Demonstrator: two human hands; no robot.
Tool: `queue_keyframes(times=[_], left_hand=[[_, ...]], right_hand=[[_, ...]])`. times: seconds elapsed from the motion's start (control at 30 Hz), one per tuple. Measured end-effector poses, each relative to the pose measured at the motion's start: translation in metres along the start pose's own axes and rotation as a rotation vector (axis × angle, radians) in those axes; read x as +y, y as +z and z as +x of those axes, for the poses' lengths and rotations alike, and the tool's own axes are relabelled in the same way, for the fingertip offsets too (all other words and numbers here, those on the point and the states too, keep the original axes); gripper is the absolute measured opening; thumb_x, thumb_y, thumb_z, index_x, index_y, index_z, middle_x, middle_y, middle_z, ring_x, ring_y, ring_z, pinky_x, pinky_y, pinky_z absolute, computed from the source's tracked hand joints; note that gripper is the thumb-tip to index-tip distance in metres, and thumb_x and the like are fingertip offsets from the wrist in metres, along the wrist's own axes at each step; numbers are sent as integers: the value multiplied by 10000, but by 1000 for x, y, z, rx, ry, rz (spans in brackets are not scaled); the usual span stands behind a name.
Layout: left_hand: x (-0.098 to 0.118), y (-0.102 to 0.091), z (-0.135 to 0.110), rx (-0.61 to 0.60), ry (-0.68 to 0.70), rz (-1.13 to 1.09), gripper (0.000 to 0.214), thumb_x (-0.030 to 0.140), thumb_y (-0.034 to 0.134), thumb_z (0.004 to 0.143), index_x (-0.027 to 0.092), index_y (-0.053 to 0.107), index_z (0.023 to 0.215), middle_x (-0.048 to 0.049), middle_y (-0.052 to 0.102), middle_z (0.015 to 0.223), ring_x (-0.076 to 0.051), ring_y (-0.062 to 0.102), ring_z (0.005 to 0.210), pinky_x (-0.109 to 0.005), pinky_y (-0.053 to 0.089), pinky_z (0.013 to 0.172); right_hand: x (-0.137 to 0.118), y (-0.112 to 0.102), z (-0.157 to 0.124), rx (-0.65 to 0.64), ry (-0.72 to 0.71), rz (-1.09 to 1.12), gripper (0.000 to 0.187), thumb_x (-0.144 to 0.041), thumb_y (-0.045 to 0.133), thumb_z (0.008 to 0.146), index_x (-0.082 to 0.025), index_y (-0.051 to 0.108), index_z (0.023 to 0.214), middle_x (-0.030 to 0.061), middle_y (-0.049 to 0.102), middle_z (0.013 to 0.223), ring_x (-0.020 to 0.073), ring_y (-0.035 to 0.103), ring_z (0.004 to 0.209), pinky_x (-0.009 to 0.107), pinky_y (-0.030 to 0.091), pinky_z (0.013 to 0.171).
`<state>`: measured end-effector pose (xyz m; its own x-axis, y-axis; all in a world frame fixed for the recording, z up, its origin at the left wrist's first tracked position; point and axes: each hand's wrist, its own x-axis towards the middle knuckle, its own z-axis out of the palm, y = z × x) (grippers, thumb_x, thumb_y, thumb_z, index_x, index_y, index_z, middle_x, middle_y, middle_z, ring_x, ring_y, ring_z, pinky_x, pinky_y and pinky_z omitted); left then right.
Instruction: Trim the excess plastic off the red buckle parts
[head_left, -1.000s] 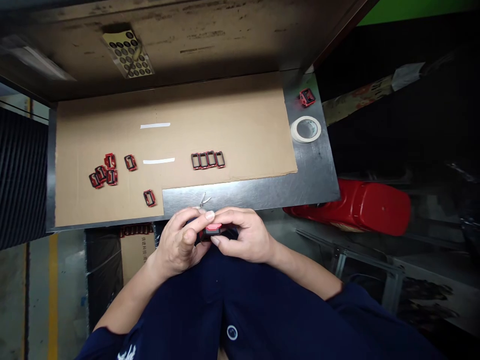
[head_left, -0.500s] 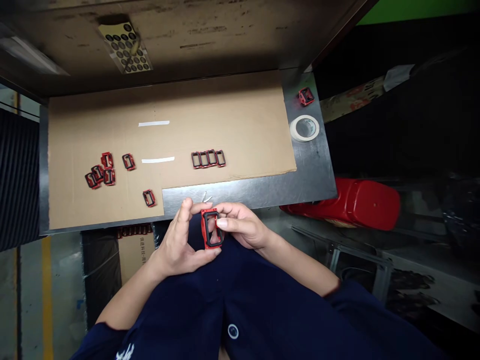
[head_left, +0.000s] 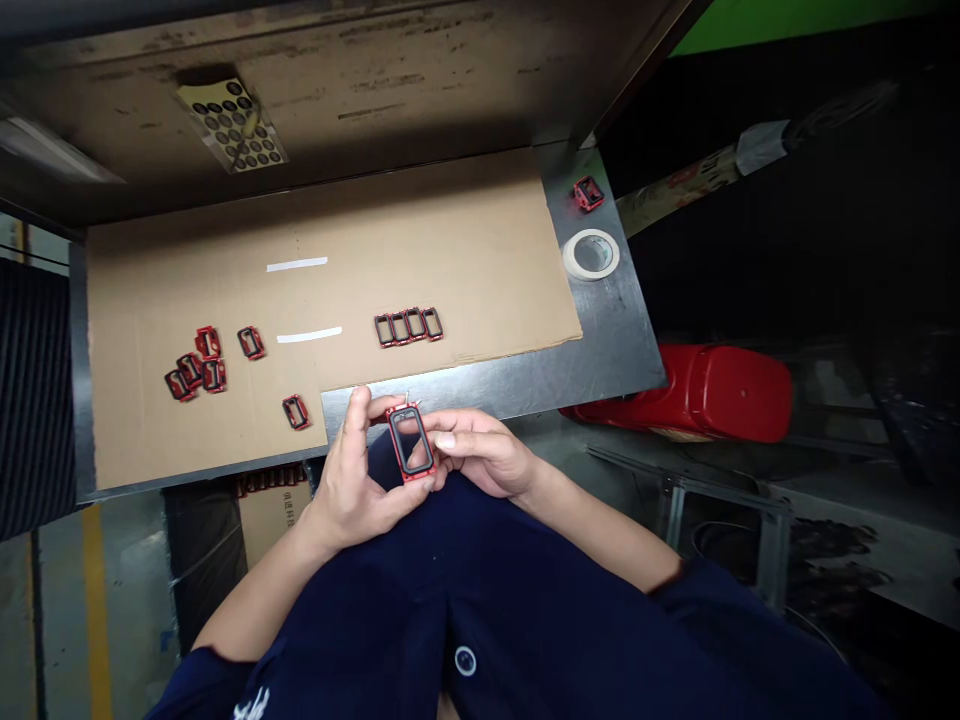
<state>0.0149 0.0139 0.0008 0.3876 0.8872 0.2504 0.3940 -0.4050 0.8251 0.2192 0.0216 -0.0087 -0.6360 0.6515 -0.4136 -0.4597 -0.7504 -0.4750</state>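
Between my hands I hold a red-and-black rectangular frame (head_left: 410, 443) upright by its edges, with its dark-rimmed window facing me. My left hand (head_left: 351, 482) pinches its lower and left edges between thumb and fingers. My right hand (head_left: 480, 452) presses its fingertips against the right edge. Just beyond my fingers, the tip of a small metal tool (head_left: 408, 398) shows on the steel, the rest hidden. On the cardboard sheet (head_left: 450, 240) lie a loose pile of similar frames (head_left: 196, 368), a single frame (head_left: 250, 342), a row of several frames (head_left: 409, 325) and another frame (head_left: 296, 412).
The steel worktop (head_left: 615, 320) holds a roll of masking tape (head_left: 591, 254) and a red frame (head_left: 589, 193). Two white strips (head_left: 307, 335) lie on the cardboard. A dotted sheet (head_left: 231, 125) is on the back panel. A red container (head_left: 720, 395) sits below right; a cardboard box (head_left: 270, 520) is below left.
The frame has turned in my fingers and tilted toward the far side, its window now facing me more fully. The whole view has shifted slightly, with the table moving left.
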Motion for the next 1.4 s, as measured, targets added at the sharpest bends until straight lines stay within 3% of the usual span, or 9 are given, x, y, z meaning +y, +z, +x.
queue_keyframes(times=[0.17, 0.3, 0.57, 0.7, 0.9, 1.03, 1.2, 1.4], left_hand=[[0, -1, 5, 5, 175, 196, 1145, 203, 775, 816, 146, -40, 1619, -246, 607, 1315, -316, 639, 1213, -529, 562, 978], [0, -1, 6, 18, 205, 204, 1140, 195, 763, 826, 165, -54, 1619, -245, 618, 1328, -311, 644, 1207, -535, 562, 975], [4, 2, 4, 31, 90, 83, 1124, 280, 783, 836, 189, -16, 1622, -223, 612, 1329, -299, 645, 1225, -493, 574, 991], [4, 4, 3, 38, 54, 53, 1111, 288, 782, 835, 205, 3, 1622, -209, 597, 1347, -288, 641, 1231, -486, 567, 1008], [1, 4, -1, 38, -42, -6, 1059, 306, 748, 841, 202, 39, 1622, -205, 569, 1385, -291, 620, 1251, -479, 567, 1010], [-1, 3, -3, 41, -66, -22, 1010, 241, 710, 832, 190, 84, 1622, -187, 575, 1378, -284, 619, 1258, -472, 552, 1042], [1, 0, -3, -15, -87, -2, 904, 178, 686, 790, 198, 263, 1589, -168, 587, 1391, -302, 610, 1277, -491, 544, 1055], [0, 0, -4, -76, -150, -171, 874, 81, 672, 738, 231, 351, 1538, -161, 557, 1453, -304, 556, 1345, -504, 489, 1116]], right_hand=[[5, -4, 3, -20, -53, -40, 508, -310, 820, 766, -141, 681, 1225, 47, 745, 896, 134, 714, 747, 202, 580, 634], [8, -7, 4, -25, -54, -82, 409, -329, 809, 778, -125, 714, 1119, 46, 733, 875, 136, 702, 746, 208, 566, 629], [3, -6, 5, -72, 25, -77, 326, -388, 742, 798, -88, 747, 926, 124, 778, 911, 164, 721, 756, 231, 568, 671], [2, -7, 7, -80, 53, -52, 354, -403, 744, 791, -90, 736, 956, 139, 782, 948, 166, 725, 759, 238, 573, 677], [2, -8, 7, -59, 57, 34, 447, -420, 780, 790, -117, 701, 1109, 90, 772, 882, 142, 720, 672, 239, 574, 644], [-4, -5, 3, -72, 18, 20, 468, -430, 769, 794, -110, 695, 1128, 95, 777, 866, 169, 743, 702, 267, 576, 684], [-11, -1, -1, -108, -54, -62, 427, -397, 767, 814, -116, 725, 1134, 85, 780, 886, 150, 729, 748, 243, 549, 704], [-14, 5, -8, -111, -146, -129, 343, -333, 767, 838, -161, 751, 1134, 53, 771, 916, 144, 716, 786, 264, 555, 750]])
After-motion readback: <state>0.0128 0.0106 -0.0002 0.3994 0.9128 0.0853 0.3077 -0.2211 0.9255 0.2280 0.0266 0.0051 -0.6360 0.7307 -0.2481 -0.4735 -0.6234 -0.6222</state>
